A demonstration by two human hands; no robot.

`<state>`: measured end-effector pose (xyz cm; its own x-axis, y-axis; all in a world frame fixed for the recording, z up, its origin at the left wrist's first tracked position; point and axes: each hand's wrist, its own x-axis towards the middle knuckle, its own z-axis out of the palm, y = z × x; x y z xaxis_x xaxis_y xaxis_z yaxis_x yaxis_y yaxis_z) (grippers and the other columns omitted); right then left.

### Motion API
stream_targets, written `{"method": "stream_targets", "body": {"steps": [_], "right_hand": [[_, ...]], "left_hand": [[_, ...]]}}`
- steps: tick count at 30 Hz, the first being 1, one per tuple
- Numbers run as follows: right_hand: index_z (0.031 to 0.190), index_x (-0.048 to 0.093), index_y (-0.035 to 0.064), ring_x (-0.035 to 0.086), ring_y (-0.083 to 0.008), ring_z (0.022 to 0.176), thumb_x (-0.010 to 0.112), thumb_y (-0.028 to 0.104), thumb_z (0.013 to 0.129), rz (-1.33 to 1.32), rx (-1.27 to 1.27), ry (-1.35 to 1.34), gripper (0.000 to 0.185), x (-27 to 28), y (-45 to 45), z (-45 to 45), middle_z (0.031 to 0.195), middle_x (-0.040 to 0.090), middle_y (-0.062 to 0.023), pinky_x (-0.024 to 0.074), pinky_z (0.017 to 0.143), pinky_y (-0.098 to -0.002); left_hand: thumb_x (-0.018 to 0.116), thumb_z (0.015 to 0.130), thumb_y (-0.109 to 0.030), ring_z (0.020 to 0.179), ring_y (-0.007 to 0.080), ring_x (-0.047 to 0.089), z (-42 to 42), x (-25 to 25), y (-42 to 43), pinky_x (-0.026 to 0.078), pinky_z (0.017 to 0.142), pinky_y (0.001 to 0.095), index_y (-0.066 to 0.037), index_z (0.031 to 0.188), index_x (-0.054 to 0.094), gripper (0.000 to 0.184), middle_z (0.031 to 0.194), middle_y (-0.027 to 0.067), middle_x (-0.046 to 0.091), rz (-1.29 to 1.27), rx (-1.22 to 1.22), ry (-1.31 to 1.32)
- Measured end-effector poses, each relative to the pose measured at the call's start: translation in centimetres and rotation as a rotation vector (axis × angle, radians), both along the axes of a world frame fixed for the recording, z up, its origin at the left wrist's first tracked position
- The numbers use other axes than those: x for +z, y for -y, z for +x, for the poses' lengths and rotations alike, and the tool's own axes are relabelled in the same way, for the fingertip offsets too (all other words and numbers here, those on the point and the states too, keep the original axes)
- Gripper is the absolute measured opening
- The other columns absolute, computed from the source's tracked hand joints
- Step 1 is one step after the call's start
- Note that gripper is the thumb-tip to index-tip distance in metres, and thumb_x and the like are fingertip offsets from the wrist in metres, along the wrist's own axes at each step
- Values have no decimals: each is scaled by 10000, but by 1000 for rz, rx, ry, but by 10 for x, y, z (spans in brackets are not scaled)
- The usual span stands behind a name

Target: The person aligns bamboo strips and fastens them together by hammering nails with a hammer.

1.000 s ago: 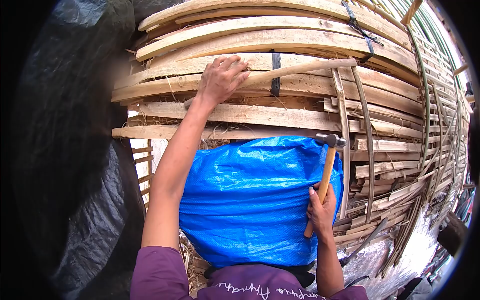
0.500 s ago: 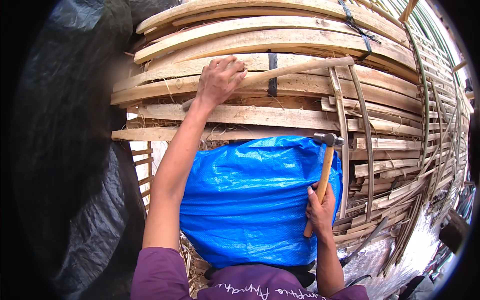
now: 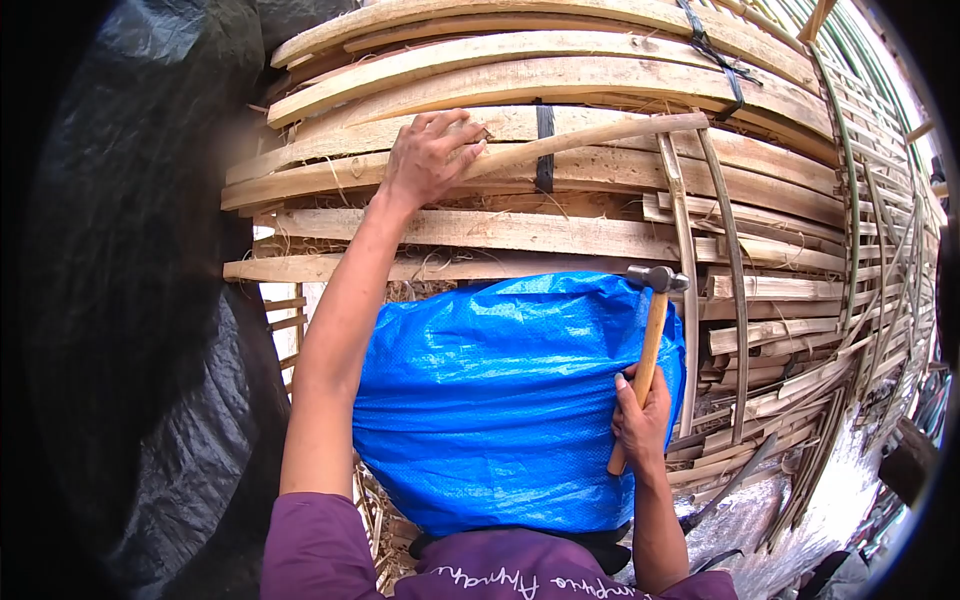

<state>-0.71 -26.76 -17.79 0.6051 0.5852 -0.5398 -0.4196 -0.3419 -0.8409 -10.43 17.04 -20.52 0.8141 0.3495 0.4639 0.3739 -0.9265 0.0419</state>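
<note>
Right grip [image 3: 642, 418]: closed round one hammer [image 3: 651, 335], handle pointing away from me, head at the far end, above blue sheeting [image 3: 490, 400]. Left grip [image 3: 428, 162]: nearer the curved stick [image 3: 590, 138], fingers bent at its left part; I cannot tell whether they clasp it. Stick: lengthwise rightward across wooden slats [image 3: 500, 230], beyond the hammer.

Head-worn view, facing forward and down, close overhead
</note>
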Motion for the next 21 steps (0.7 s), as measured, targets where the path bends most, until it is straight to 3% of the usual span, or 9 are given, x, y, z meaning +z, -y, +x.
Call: {"method": "stream_targets", "body": {"steps": [14,17,21], "right_hand": [[1057,497,66,426,-33,453,659,113,973,0,-10,-11,188,2,-3,0,661,464,40,349,393,-208],[1055,497,65,429,-32,459,662,113,970,-9,-21,-23,192,3,-3,-1,667,469,37,351,396,-207],[1048,500,64,445,-37,472,662,110,968,-7,-19,1,187,-2,-1,-2,674,472,32,364,405,-211]], "left_hand": [[553,974,-542,1212,237,540,7,5,17,483,916,449,-254,1231,712,417,1332,35,613,8,117,-78],[564,969,-549,1212,236,532,9,5,24,457,931,413,-224,1259,707,458,1335,40,607,22,173,-107],[546,956,-594,1234,271,518,15,1,34,437,970,484,-237,1242,711,486,1345,58,597,-37,238,-43]]}}
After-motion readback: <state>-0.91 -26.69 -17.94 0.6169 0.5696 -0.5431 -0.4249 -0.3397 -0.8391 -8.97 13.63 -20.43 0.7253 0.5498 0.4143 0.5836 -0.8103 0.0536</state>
